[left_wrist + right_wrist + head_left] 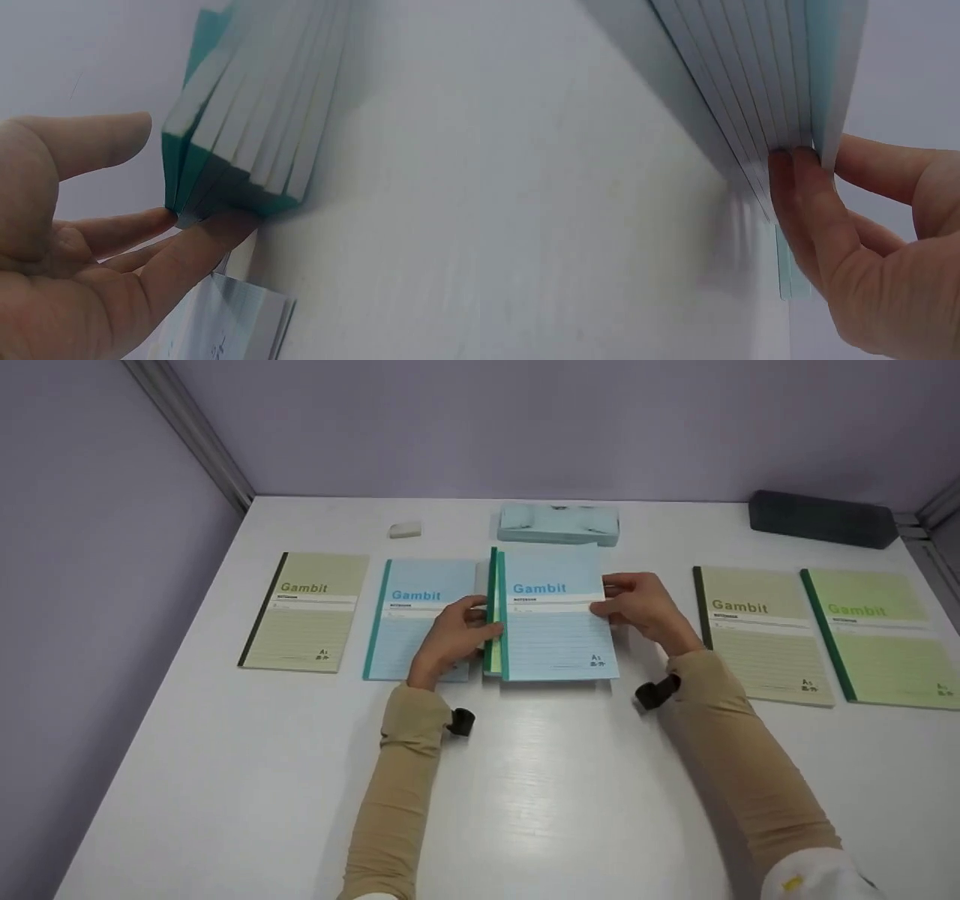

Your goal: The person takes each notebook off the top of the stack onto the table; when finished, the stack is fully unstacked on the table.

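You hold a stack of notebooks [555,619] between your two hands in the middle of the white table [525,780]. The top book is light blue with a green spine and the word Gambit on it. The bottom edge of the stack rests on the table and the stack leans back a little. Your left hand [450,637] is on the spine side. In the left wrist view your fingers [195,247] press against the green spines from below and the side, and your thumb sticks out straight and touches nothing. Your right hand [641,607] is on the other side of the stack. In the right wrist view two fingertips [799,169] push on the open page edges, and the thumb lies behind the stack. Just left of your left hand a blue notebook [409,615] lies flat, partly under that hand. Farther left lies a tan notebook [307,611]. On the right lie another tan notebook [761,634] and a bright green notebook [885,637], side by side. Behind the stack sits a light blue case [559,525]. A small white eraser [405,529] lies near it on the left. A dark case [821,519] sits in the far right corner.
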The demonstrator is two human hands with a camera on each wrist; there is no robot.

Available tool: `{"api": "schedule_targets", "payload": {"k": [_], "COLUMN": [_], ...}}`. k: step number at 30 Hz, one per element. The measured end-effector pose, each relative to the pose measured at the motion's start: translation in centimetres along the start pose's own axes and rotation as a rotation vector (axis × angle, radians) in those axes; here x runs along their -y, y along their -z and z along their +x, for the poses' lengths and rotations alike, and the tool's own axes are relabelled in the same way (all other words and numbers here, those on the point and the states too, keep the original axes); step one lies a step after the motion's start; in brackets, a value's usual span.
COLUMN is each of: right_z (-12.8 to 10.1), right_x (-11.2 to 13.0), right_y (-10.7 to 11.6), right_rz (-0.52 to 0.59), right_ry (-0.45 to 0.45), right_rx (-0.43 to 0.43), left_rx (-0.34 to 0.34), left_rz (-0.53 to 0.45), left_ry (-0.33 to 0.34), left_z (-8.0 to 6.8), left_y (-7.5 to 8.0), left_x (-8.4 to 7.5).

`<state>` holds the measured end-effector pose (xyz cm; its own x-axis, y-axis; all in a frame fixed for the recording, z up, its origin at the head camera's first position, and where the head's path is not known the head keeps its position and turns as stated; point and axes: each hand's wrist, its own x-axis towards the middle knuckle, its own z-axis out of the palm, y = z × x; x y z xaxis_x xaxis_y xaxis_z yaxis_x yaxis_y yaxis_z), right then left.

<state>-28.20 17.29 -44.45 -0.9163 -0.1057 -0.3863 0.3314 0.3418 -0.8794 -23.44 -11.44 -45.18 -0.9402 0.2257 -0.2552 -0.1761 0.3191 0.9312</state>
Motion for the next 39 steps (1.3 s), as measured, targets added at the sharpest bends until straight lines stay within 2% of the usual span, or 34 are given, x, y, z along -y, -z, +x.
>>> {"api": "schedule_targets", "payload": {"k": [9, 19, 25, 32, 39], "right_z": [-1.2, -3.1, -4.5, -6.0, -7.1], "right_x": [-0.2, 0.1, 0.5, -0.4, -1.9], "right_y": [2.1, 4.7, 6.7, 9.7, 12.8], "right_rz": [0.111, 0.283, 0.330, 0.435, 0.392], "right_ry": [0.110, 0.169, 0.165, 0.159, 0.125], "right_rx": [0.019, 0.026, 0.016, 0.012, -0.016], "left_rx": [0.011, 0.022, 0.018, 0.015, 0.019], "left_rz": [-0.021, -0.033, -0.033, -0.043, -0.037], "left_ry": [-0.012, -0.021, -0.010, 0.003, 0.002], "left_z": [0.0, 0.0, 0.1, 0.1, -0.1], "left_y": [0.0, -0.1, -0.1, -0.1, -0.1], "left_x": [-0.1, 0.0, 0.1, 0.0, -0.2]}}
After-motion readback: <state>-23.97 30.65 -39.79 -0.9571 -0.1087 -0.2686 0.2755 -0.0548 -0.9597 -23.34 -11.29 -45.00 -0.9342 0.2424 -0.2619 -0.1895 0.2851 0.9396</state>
